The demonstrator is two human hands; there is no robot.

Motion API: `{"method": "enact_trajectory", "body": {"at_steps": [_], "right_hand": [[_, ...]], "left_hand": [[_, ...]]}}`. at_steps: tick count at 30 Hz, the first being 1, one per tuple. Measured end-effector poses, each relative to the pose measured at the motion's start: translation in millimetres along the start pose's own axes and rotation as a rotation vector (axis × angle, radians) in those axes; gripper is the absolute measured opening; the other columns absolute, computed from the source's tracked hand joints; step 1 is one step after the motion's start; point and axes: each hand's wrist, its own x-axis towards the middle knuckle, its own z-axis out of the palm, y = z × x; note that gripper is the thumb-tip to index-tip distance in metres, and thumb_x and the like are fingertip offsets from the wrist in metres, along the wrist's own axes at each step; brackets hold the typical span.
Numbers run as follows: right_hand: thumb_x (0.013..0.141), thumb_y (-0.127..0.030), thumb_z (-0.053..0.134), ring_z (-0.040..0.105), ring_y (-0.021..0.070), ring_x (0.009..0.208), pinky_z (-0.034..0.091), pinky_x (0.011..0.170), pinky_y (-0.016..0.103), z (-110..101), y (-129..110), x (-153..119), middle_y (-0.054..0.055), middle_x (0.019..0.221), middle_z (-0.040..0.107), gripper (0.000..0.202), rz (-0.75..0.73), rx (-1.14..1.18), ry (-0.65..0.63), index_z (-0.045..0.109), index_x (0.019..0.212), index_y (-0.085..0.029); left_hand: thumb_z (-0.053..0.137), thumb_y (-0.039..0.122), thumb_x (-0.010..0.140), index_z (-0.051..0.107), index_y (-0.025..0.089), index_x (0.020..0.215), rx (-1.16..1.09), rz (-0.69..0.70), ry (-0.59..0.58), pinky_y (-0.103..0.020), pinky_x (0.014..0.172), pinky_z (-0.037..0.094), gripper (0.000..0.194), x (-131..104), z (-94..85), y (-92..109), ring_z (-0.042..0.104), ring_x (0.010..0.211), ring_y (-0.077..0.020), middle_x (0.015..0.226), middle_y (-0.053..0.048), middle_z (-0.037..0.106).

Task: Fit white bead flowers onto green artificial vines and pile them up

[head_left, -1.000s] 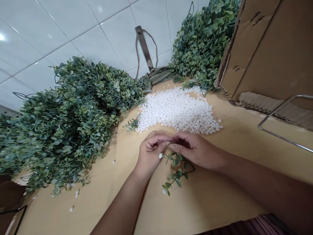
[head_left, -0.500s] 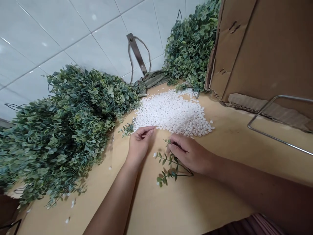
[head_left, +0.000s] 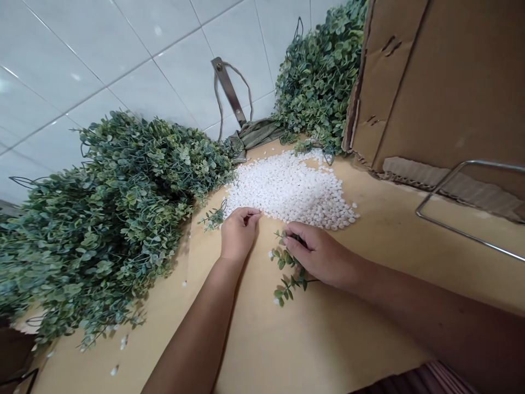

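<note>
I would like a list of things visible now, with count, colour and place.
held sprig: one, green and white, right hand
white pieces: many, white, heaped mid-table
loose sprig: at least one, green, pile's left edge
foliage heaps: two, green, left and top right
metal bar: one, grey, by wall
cord: one, grey, on bar
cloth: one, grey-green, below bar
cardboard: one, brown, upper right
wire frame: one, silver, right edge
tiled wall: one, pale, behind
table: one, tan, below
striped fabric: one, dark purple, bottom right
left hand: one, bare, by pile
right hand: one, bare, centre
</note>
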Motion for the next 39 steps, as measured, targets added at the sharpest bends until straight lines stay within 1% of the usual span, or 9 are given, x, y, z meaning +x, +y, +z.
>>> {"method": "enact_trajectory", "body": {"at_steps": [3,6,8,11,16,20,27,31,39], "right_hand": [[0.084,-0.016,0.040,0.039,0.0107,0.055,0.028,0.051,0.023,-1,0,-1,-0.004,0.057,0.039,0.022,-0.036,-0.022,0.018,0.036,0.062,-0.019],[0.084,-0.016,0.041,0.038,0.0100,0.054,0.027,0.050,0.022,-1,1,-1,-0.004,0.056,0.038,0.022,-0.024,-0.024,0.035,0.037,0.062,-0.019],[0.083,-0.017,0.043,0.038,0.0096,0.052,0.027,0.049,0.022,-1,0,-1,-0.005,0.055,0.039,0.022,-0.017,-0.015,0.038,0.038,0.061,-0.018],[0.082,-0.020,0.046,0.039,0.0092,0.052,0.028,0.049,0.022,-1,-1,-1,-0.004,0.054,0.041,0.021,-0.025,-0.005,0.026,0.043,0.062,-0.018],[0.080,-0.018,0.046,0.036,0.0082,0.050,0.027,0.047,0.021,0,1,-1,-0.005,0.052,0.039,0.019,-0.074,-0.033,0.014,0.046,0.061,-0.017],[0.079,-0.020,0.045,0.036,0.0084,0.050,0.029,0.047,0.021,0,3,-3,-0.005,0.053,0.041,0.019,-0.068,-0.001,0.013,0.048,0.061,-0.016],[0.078,-0.021,0.047,0.050,0.0114,0.059,0.039,0.056,0.023,2,4,-2,0.000,0.064,0.056,0.016,-0.055,0.102,0.007,0.060,0.072,-0.015],[0.077,-0.023,0.047,0.050,0.0121,0.059,0.039,0.055,0.023,2,5,-2,0.000,0.062,0.056,0.017,-0.048,0.114,0.021,0.060,0.072,-0.015],[0.076,-0.022,0.047,0.048,0.0116,0.058,0.038,0.056,0.024,1,2,-3,0.000,0.061,0.056,0.017,-0.059,0.052,0.054,0.060,0.069,-0.015]], "left_hand": [[0.060,0.024,0.071,0.068,0.018,0.074,-0.105,-0.075,-0.019,-0.028,0.071,0.042,0.010,-7,-5.3,2,0.058,0.070,-0.0159,0.078,-0.003,0.069],[0.067,0.024,0.065,0.067,0.016,0.069,-0.366,-0.147,-0.038,-0.025,0.065,0.041,0.009,-19,-8.1,13,0.055,0.064,-0.0127,0.069,-0.001,0.066],[0.072,0.028,0.060,0.067,0.015,0.067,-0.550,-0.228,-0.087,-0.022,0.056,0.038,0.015,-30,-9.6,21,0.049,0.054,-0.0092,0.057,0.002,0.061],[0.077,0.034,0.056,0.067,0.013,0.066,-0.703,-0.347,-0.175,-0.019,0.047,0.032,0.024,-46,-12.4,30,0.041,0.045,-0.0057,0.046,0.004,0.053],[0.080,0.033,0.052,0.070,0.013,0.066,-0.859,-0.436,-0.214,-0.017,0.049,0.036,0.026,-58,-15.7,31,0.049,0.050,-0.0060,0.051,0.001,0.060],[0.082,0.026,0.051,0.072,0.014,0.073,-0.906,-0.430,-0.242,-0.018,0.055,0.041,0.026,-57,-15.3,28,0.053,0.054,-0.0066,0.058,0.000,0.065],[0.080,0.022,0.053,0.072,0.015,0.070,-0.909,-0.356,-0.285,-0.017,0.057,0.043,0.020,-55,-13.4,25,0.053,0.054,-0.0052,0.060,0.002,0.066],[0.080,0.021,0.054,0.072,0.015,0.069,-0.883,-0.347,-0.301,-0.018,0.058,0.043,0.018,-56,-13.2,25,0.053,0.055,-0.0059,0.061,0.000,0.067],[0.080,0.023,0.054,0.073,0.015,0.075,-0.884,-0.381,-0.303,-0.020,0.061,0.045,0.023,-57,-12.9,27,0.055,0.059,-0.0075,0.065,-0.001,0.069]]}}
